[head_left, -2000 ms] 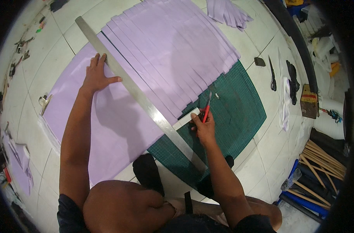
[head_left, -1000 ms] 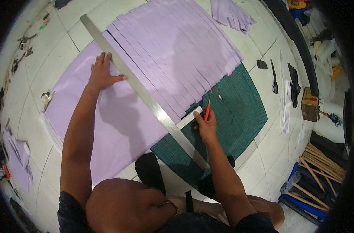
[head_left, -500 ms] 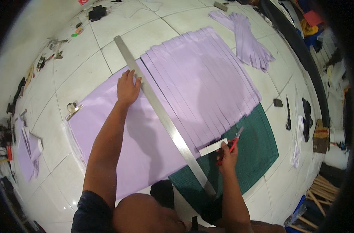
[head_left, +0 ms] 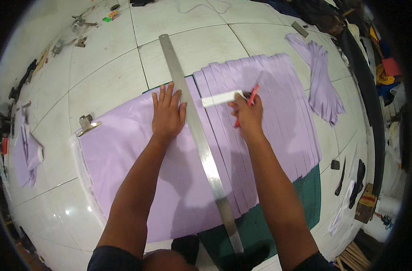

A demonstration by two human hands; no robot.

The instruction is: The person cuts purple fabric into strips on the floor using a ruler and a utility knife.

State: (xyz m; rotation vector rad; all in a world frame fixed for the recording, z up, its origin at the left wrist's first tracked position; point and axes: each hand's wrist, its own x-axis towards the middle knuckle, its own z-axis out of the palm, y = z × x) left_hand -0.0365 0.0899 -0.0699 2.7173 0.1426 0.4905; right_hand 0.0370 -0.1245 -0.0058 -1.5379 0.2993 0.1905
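Head view: the left hand [head_left: 168,115] lies flat, fingers spread, palm down on the lilac fabric sheet [head_left: 138,171], just left of the long steel ruler [head_left: 199,140] and touching its edge with the fingertips near the centre of the frame. The ruler runs from the upper middle of the frame down to the lower middle, slanting slightly to the right, across the fabric and the dark green cutting mat [head_left: 278,212] under it.

The right hand [head_left: 248,115] is clenched around a red cutter [head_left: 247,101], just right of centre, and its fingertips also touch a small white strip [head_left: 221,98] that reaches from the hand toward the ruler. This hand rests on the cut lilac strips [head_left: 278,108], which lie side by side to the right of the ruler, filling the centre right of the frame.

A metal clip [head_left: 86,124] grips the left edge of the fabric sheet, at the middle left. A separate bundle of lilac strips [head_left: 321,77] lies on the white tiled floor [head_left: 102,67] in the upper right, well apart from the hands. More lilac cloth [head_left: 25,153] sits at the far left edge.
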